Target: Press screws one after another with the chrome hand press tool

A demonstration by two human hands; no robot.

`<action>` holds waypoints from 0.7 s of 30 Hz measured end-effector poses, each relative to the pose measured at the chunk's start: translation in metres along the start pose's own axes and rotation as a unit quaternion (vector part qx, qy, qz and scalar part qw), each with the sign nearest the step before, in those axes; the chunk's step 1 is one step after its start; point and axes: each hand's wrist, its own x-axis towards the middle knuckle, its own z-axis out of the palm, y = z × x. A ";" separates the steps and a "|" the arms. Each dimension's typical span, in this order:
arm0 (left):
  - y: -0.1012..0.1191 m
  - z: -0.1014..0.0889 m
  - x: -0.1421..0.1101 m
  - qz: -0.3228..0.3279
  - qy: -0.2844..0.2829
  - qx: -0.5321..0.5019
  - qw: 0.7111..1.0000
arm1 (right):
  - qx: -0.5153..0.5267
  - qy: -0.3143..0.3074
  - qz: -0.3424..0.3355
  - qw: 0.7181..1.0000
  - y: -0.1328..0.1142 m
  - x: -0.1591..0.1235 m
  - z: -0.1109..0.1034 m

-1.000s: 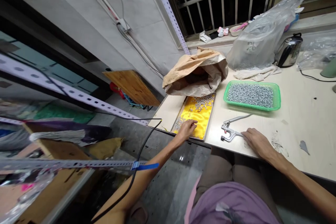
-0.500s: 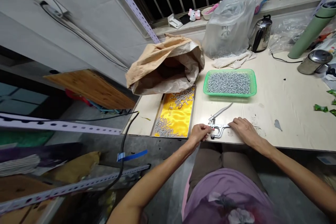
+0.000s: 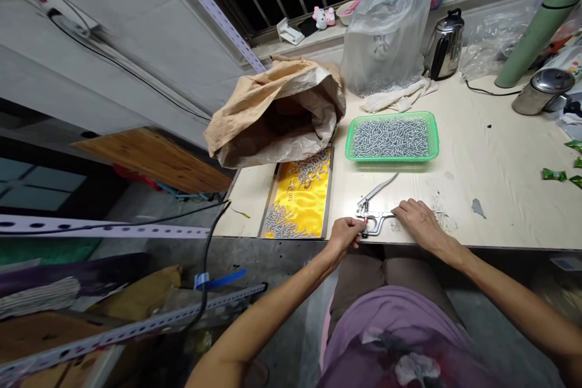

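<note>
Left hand [image 3: 344, 234], over yellow tray [image 3: 310, 209] (10 o'clock) one second ago, now pinches at the head of the pliers [image 3: 385, 215], 2 o'clock; any held piece hidden. Right hand [image 3: 421, 225] curls at handle end, firmness unclear. Both hands apparently now serve the tool.

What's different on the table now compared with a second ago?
The left hand has left the yellow cloth and moved right; its fingertips are now at the metal pliers tool. Whether they pinch a small piece is too small to tell. The view swung right, bringing in green packets. The right hand stays at the handle; the green basket stays put.
</note>
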 end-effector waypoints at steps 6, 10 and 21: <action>0.003 -0.003 0.001 -0.014 -0.020 0.077 0.997 | -0.004 -0.007 0.013 1.000 -0.005 -0.001 -0.007; 0.005 -0.004 0.004 -0.029 -0.036 0.098 0.994 | -0.003 -0.029 0.018 0.999 -0.007 -0.001 -0.009; 0.009 -0.003 -0.003 -0.034 -0.036 0.082 0.995 | 0.039 -0.093 -0.080 0.992 0.043 0.043 -0.003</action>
